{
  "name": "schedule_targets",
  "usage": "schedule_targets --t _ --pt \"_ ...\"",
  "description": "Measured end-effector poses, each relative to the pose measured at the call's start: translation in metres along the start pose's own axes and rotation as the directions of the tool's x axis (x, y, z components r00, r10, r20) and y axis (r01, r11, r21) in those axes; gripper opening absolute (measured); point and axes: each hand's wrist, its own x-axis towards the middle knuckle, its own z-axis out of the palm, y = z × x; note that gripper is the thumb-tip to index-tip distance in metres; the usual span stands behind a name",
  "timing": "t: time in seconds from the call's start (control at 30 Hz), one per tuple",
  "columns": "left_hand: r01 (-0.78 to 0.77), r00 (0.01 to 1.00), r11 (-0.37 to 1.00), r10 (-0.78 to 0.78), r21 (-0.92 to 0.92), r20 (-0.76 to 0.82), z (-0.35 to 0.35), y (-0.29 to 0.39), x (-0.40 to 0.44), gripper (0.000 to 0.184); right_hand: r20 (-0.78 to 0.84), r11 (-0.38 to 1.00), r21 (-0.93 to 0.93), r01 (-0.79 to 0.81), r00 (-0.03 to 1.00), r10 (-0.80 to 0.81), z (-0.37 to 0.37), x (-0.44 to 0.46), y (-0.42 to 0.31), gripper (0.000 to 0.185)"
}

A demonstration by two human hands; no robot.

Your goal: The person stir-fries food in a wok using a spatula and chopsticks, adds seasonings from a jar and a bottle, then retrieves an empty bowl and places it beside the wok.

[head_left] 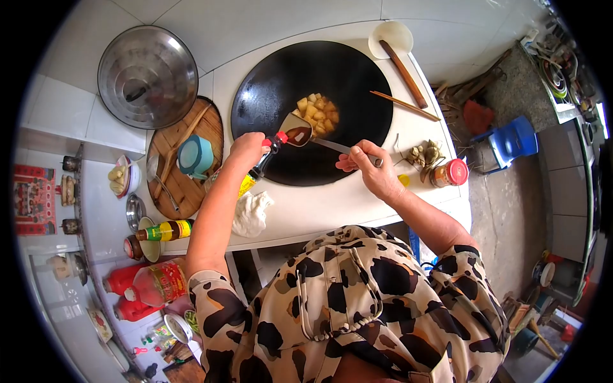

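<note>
A dark sauce bottle (263,163) with a red cap area and yellow label is tilted in my left hand (248,150); its neck is at the ladle. My right hand (375,171) is closed around the handle of a metal ladle (299,121), whose bowl holds dark brown liquid. The ladle hangs over a large black wok (262,89). Yellowish potato chunks (319,115) lie in the wok's middle. Below my left hand, a crumpled white cloth (253,214) rests on the counter.
At the left are a large metal lid (148,76), a round wooden board (211,127) and a teal cup (195,155). A wooden-handled tool (403,73), chopsticks (405,106) and a red-lidded jar (450,173) lie right. A blue chair (511,143) stands beyond the counter.
</note>
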Motion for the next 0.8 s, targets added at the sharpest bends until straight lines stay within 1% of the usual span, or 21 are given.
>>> schedule_targets --t 0.13,0.53,0.8 --pt "-0.015 1.000 1.000 0.015 -0.004 -0.002 0.0022 -0.0015 -0.0006 0.024 0.005 1.000 0.000 -0.011 1.000 0.011 0.0002 0.0016 0.0014 0.031" --pt "0.023 0.999 1.000 -0.022 -0.008 0.033 0.0042 -0.0049 -0.0007 0.024 0.005 1.000 -0.003 -0.027 1.000 0.027 0.0044 0.0012 0.0002 0.030" --pt "0.025 1.000 1.000 -0.025 0.015 0.018 0.0077 -0.0088 -0.0014 0.023 0.014 1.000 0.001 -0.027 1.000 0.027 0.0064 0.0017 0.0013 0.029"
